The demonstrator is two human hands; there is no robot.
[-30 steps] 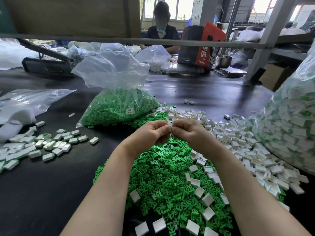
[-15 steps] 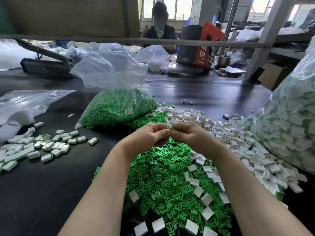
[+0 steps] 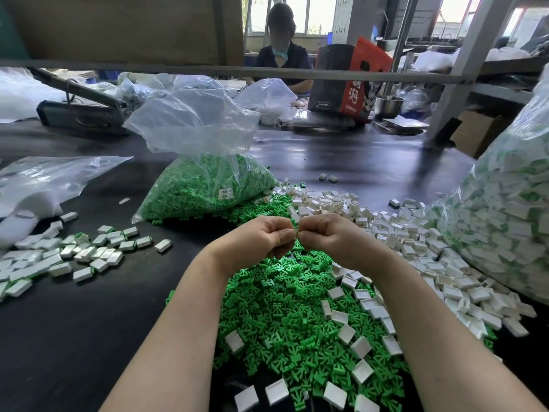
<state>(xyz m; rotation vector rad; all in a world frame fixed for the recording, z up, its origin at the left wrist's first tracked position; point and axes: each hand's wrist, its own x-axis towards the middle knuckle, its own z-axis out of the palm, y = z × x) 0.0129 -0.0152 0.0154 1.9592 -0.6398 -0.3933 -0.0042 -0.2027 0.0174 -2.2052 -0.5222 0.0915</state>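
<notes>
My left hand (image 3: pixel 261 237) and my right hand (image 3: pixel 326 237) meet fingertip to fingertip above the table's middle, fingers curled. Between them they pinch one small white piece (image 3: pixel 296 233), mostly hidden by the fingers. Below the hands spreads a pile of small green plastic parts (image 3: pixel 282 316) with white rectangular caps (image 3: pixel 346 334) scattered over it. More white caps (image 3: pixel 421 257) lie in a heap to the right.
A clear bag of green parts (image 3: pixel 205 185) stands behind the hands. A big bag of white and green pieces (image 3: pixel 505 227) fills the right edge. Assembled white pieces (image 3: pixel 74 254) lie at left on the black table (image 3: pixel 89 337). A person (image 3: pixel 282 58) sits beyond a metal bar.
The hands stay pressed together on the small piece, with only slight finger movement. The view has shifted a little.
</notes>
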